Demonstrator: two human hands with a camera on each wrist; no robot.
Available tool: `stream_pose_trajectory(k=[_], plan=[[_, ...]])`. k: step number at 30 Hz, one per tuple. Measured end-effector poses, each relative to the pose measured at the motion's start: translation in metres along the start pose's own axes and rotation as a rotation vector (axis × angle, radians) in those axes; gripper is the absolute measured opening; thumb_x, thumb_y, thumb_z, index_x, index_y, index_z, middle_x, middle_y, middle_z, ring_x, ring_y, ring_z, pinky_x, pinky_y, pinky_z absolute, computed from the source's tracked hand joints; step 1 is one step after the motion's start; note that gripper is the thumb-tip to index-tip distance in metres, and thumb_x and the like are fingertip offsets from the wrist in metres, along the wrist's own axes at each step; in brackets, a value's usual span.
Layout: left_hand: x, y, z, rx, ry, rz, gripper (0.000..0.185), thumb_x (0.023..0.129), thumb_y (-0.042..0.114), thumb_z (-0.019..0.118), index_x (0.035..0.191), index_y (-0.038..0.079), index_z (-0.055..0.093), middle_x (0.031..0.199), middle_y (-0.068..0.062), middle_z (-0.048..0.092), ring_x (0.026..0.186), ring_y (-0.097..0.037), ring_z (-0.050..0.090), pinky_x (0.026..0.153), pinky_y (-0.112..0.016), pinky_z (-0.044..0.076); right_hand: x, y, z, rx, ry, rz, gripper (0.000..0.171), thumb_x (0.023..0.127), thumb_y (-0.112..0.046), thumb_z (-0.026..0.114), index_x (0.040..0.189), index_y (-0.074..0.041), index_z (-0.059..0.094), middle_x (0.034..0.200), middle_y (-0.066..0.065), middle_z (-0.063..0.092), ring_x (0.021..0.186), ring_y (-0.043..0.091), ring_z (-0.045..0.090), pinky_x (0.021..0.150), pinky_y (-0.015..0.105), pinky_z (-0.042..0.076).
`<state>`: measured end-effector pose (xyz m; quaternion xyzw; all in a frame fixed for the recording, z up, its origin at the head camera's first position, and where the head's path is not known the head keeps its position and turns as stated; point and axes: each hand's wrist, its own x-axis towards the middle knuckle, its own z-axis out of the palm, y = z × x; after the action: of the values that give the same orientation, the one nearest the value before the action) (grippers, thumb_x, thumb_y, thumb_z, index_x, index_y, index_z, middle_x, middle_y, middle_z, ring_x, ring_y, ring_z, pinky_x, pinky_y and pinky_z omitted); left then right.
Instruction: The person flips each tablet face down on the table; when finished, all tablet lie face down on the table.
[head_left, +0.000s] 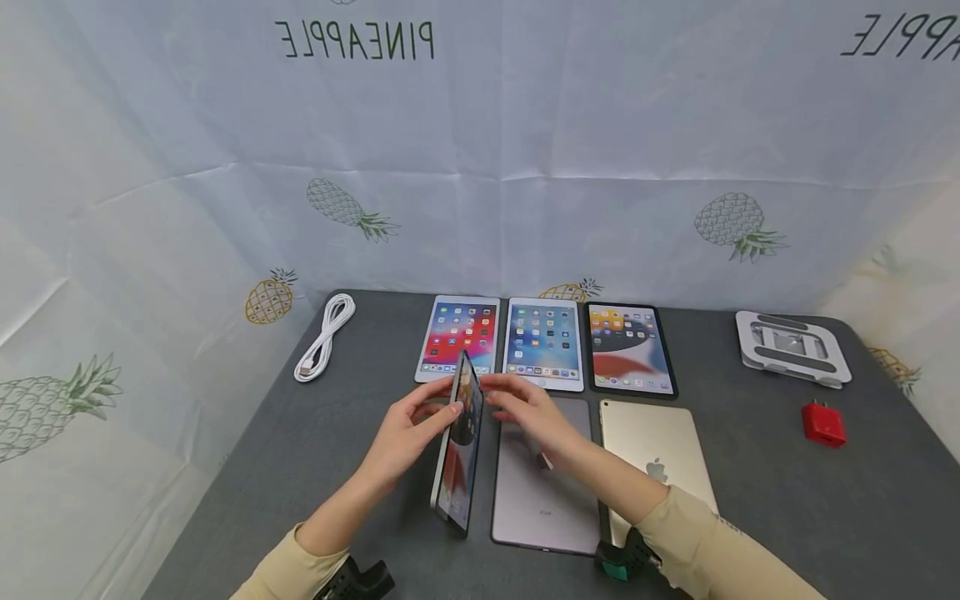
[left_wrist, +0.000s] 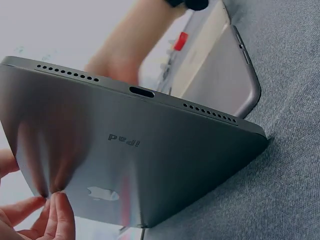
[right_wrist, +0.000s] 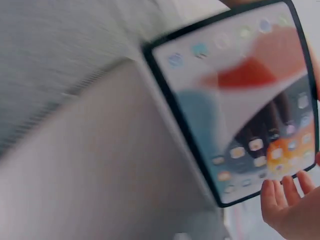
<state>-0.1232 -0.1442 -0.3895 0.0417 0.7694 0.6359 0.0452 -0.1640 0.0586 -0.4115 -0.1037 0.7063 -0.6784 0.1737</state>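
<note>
Cable [head_left: 324, 337]: white, coiled, at ten o'clock on the grey tabletop [head_left: 862, 500].
Left hand [head_left: 411, 433]: fingertips [left_wrist: 55, 210] pressed flat on the grey back of the tablet; grip narrow, thumb hidden behind it.
Tablet [head_left: 459, 450]: centre of the tabletop, tipped up on one long edge, lit screen facing three o'clock.
Right hand [head_left: 528, 412]: fingers curled over the top edge of the tablet at twelve o'clock, steadying it.
Back row [head_left: 545, 343]: three tablets lying screen up at twelve o'clock.
Front row [head_left: 543, 500]: grey tablet lying back up just beside the raised one; gold tablet [head_left: 652, 446] at three o'clock, also back up.
Stand [head_left: 792, 346] and red charger [head_left: 823, 423]: at two o'clock.
Progress: judged about halfway; two lie face down, one stands mid-turn, three remain face up.
Unclear: right wrist view blurred; left thumb unseen.
</note>
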Motion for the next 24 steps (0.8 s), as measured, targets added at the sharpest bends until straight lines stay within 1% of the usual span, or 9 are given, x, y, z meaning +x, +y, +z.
stream_pose_trajectory(k=[3,6,10,16,18,21,24], plan=[[0.0,0.0,0.002,0.009,-0.002,-0.002,0.044,0.093,0.019,0.067,0.135,0.007,0.057,0.122,-0.008,0.062,0.101,-0.021,0.06,0.09,-0.037,0.048,0.01,-0.01,0.003,-0.088,0.044,-0.076,0.038,0.099,-0.027,0.057,0.135,-0.012,0.056,0.135,0.005,0.056,0.122,0.025,0.052,0.099,0.048,0.045],[0.001,0.0,0.004,0.014,0.0,-0.006,0.044,0.093,0.02,0.067,0.134,0.008,0.057,0.123,-0.008,0.062,0.101,-0.022,0.06,0.09,-0.038,0.047,0.018,-0.016,0.006,-0.154,0.08,-0.112,0.044,0.098,-0.032,0.06,0.138,-0.016,0.053,0.136,0.001,0.055,0.123,0.021,0.052,0.099,0.05,0.044],[0.0,-0.001,0.005,0.013,0.002,-0.009,0.044,0.093,0.02,0.067,0.134,0.008,0.057,0.125,-0.008,0.06,0.103,-0.021,0.059,0.09,-0.04,0.047,0.024,-0.019,0.008,-0.159,0.092,-0.131,0.05,0.096,-0.034,0.062,0.141,-0.017,0.049,0.137,0.0,0.054,0.123,0.021,0.052,0.098,0.052,0.044],[-0.001,-0.002,0.007,0.029,-0.008,0.007,0.043,0.092,0.02,0.068,0.133,0.008,0.058,0.128,-0.008,0.06,0.103,-0.02,0.06,0.094,-0.044,0.045,0.028,-0.019,0.009,-0.188,0.061,-0.148,0.045,0.094,-0.034,0.064,0.137,-0.022,0.055,0.133,0.001,0.056,0.123,0.022,0.05,0.097,0.055,0.043],[-0.001,-0.002,0.008,0.029,-0.01,0.015,0.043,0.092,0.02,0.069,0.132,0.01,0.059,0.129,-0.006,0.06,0.102,-0.019,0.06,0.094,-0.043,0.045,0.029,-0.019,0.009,-0.191,0.062,-0.147,0.043,0.094,-0.033,0.064,0.135,-0.022,0.056,0.131,0.001,0.057,0.122,0.022,0.049,0.098,0.054,0.042],[-0.003,-0.002,0.008,0.02,-0.016,0.032,0.041,0.091,0.018,0.069,0.131,0.011,0.06,0.128,-0.004,0.061,0.101,-0.019,0.06,0.09,-0.038,0.046,0.028,-0.019,0.007,-0.183,0.062,-0.146,0.04,0.094,-0.03,0.064,0.133,-0.022,0.057,0.13,0.002,0.056,0.12,0.021,0.05,0.098,0.052,0.043],[-0.004,-0.002,0.008,0.017,-0.026,0.069,0.041,0.09,0.016,0.07,0.13,0.01,0.061,0.126,-0.005,0.061,0.101,-0.019,0.06,0.084,-0.033,0.049,0.029,-0.019,0.005,-0.173,0.055,-0.148,0.038,0.095,-0.028,0.063,0.132,-0.02,0.057,0.133,0.003,0.055,0.119,0.021,0.05,0.098,0.05,0.043]])
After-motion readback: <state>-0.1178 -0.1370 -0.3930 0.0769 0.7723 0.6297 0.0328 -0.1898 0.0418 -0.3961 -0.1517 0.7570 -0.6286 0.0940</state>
